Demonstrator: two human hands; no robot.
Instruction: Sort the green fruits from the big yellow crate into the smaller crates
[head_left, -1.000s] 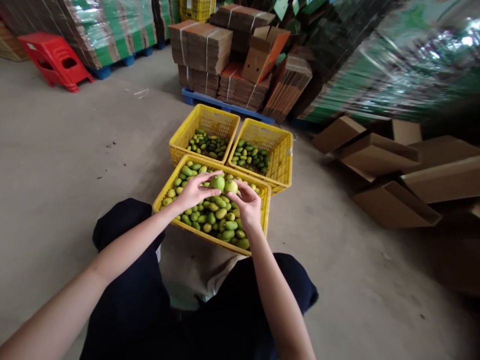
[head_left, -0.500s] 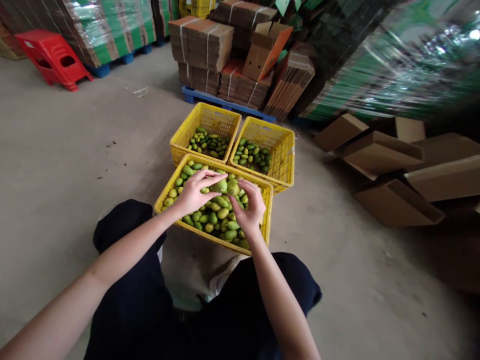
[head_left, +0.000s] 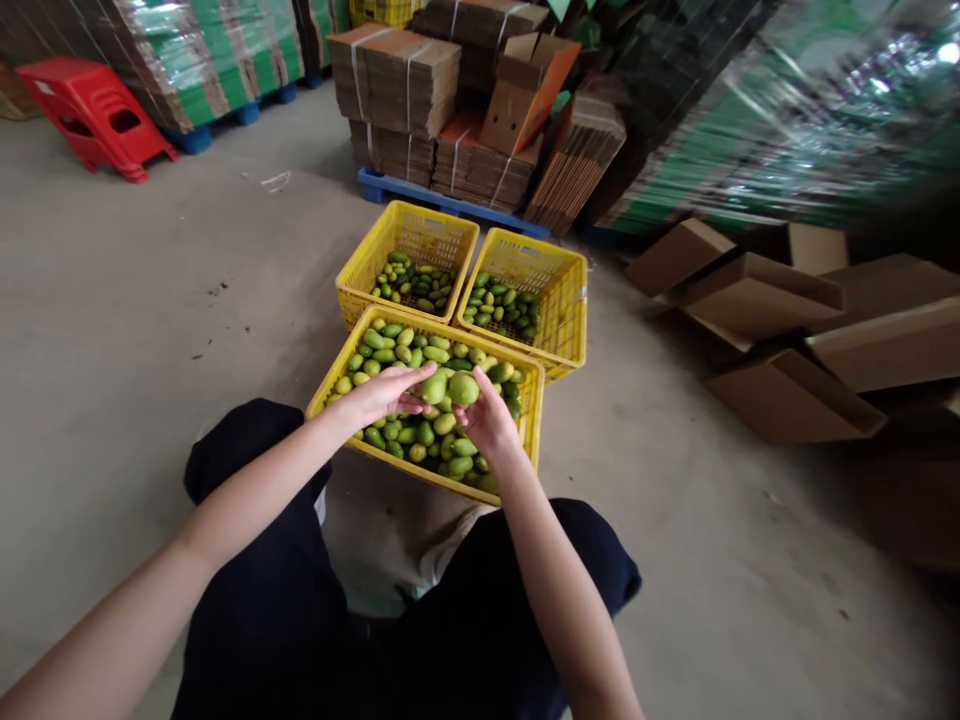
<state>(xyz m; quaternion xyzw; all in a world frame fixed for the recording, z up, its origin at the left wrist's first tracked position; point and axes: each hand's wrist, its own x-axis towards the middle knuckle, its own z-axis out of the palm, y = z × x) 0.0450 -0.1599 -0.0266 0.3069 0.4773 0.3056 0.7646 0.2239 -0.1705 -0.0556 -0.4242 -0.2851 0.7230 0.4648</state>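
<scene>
Above the front yellow crate (head_left: 541, 425), each of my hands holds one green lemon. My left hand (head_left: 386, 393) is closed around the left lemon (head_left: 433, 388), thumb uppermost and fingers beneath. My right hand (head_left: 487, 412) grips the right lemon (head_left: 463, 389) between thumb and fingers. The two lemons are side by side, very near each other; whether they touch I cannot tell. Many green and yellowish lemons (head_left: 424, 434) fill the crate below, partly covered by my hands and wrists.
Behind stand two more yellow crates, left (head_left: 352, 285) and right (head_left: 574, 320), with fewer green lemons inside. Flattened cartons (head_left: 394, 85) are stacked on a blue pallet (head_left: 457, 205). Open cardboard boxes (head_left: 795, 400) lie at right, a red stool (head_left: 94, 115) at far left.
Both hands have turned, so the lemons now show more fully between them. They have dropped slightly in the picture, uncovering more lemons at the crate's back.
</scene>
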